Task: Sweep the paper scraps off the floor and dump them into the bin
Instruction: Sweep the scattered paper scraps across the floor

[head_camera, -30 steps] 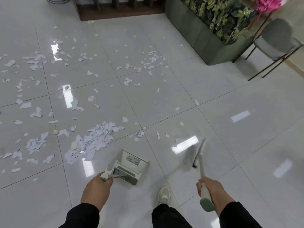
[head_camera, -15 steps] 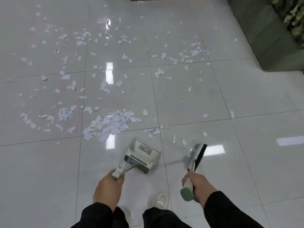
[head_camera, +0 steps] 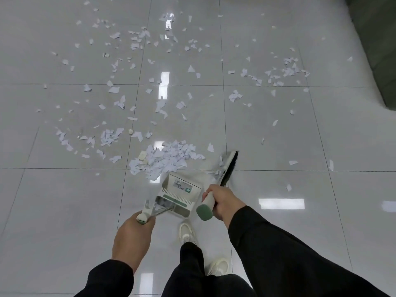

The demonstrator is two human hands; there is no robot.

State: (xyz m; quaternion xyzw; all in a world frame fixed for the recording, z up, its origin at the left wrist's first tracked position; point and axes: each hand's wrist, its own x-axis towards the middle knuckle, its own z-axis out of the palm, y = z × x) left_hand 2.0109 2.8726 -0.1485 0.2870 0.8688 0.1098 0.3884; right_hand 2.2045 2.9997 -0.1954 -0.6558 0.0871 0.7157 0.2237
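Note:
White paper scraps lie scattered over the glossy tiled floor, with a dense pile (head_camera: 166, 159) just ahead of me. My left hand (head_camera: 131, 239) grips the handle of a white and green dustpan (head_camera: 179, 195), whose mouth sits on the floor right behind that pile. My right hand (head_camera: 222, 201) grips the green-capped handle of a broom (head_camera: 228, 167). Its black bristles touch the floor to the right of the pile, with a few scraps against them. No bin is in view.
A dark green planter or sofa base (head_camera: 379, 50) fills the upper right corner. My white shoes (head_camera: 186, 232) stand just behind the dustpan. Smaller scrap clusters lie at the far right (head_camera: 287, 71) and left (head_camera: 109, 137).
The dustpan has moved forward up to the pile. The broom head has swung left toward the pile. My view has tilted further down, closer to the floor.

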